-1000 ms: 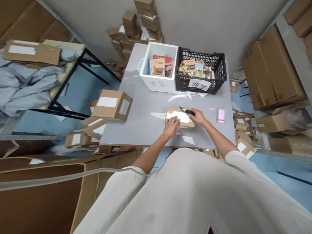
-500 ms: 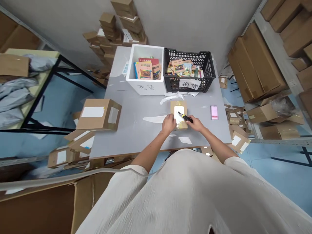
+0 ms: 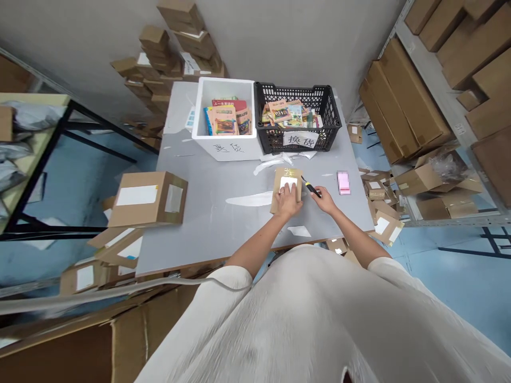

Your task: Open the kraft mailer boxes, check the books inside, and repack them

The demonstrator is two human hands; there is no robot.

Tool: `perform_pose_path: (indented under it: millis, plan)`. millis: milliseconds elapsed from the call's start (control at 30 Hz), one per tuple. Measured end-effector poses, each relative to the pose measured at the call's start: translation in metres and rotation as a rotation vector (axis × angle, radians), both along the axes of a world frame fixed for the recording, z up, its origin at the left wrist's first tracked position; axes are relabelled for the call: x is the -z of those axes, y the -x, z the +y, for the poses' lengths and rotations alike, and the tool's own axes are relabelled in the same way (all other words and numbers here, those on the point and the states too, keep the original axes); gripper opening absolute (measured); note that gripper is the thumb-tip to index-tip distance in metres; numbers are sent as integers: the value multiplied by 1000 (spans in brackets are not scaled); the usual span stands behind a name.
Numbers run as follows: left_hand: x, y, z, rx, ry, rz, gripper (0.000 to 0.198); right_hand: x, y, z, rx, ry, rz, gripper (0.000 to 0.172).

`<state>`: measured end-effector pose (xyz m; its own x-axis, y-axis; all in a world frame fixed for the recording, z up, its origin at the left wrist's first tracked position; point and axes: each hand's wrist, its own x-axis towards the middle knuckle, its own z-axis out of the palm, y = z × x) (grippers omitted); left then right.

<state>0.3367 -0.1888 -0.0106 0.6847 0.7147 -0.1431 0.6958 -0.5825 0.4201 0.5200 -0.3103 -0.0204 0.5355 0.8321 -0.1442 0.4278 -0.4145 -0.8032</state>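
Note:
A small cardboard box [image 3: 277, 183] with yellowish tape and a white label lies on the grey table [image 3: 207, 223]. My left hand [image 3: 289, 201] grips it from above, its fingers over the label and its thumb by the right edge. My right hand [image 3: 324, 200] is closed around the black and yellow handle of a utility knife [image 3: 311, 186]. The blade points up and left, close to the box's right side; whether it touches the box I cannot tell.
Behind stand a white foam box [image 3: 227, 147] and a black crate [image 3: 297, 129], both holding books. A larger carton [image 3: 136, 195] is at the left, a phone [image 3: 343, 182] at the right. Paper scraps [image 3: 299, 231] lie around. Shelves [image 3: 459, 127] with cartons flank the right.
My left hand has moved from the small box's left edge onto its top. The knife has shifted from over the label to the box's right side. The view has shifted slightly.

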Motion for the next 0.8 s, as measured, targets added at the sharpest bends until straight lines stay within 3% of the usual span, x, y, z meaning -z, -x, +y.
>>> perform_pose_path:
  millis: [233, 533, 800]
  plan:
    - [-6, 35, 26, 332, 4, 93, 111, 7, 12, 8, 71, -25, 127, 47]
    - [-12, 41, 12, 341, -59, 28, 73, 2, 20, -1, -64, 63, 436, 51]
    - [-3, 34, 7, 314, -63, 61, 73, -19, -22, -21, -76, 114, 337, 53]
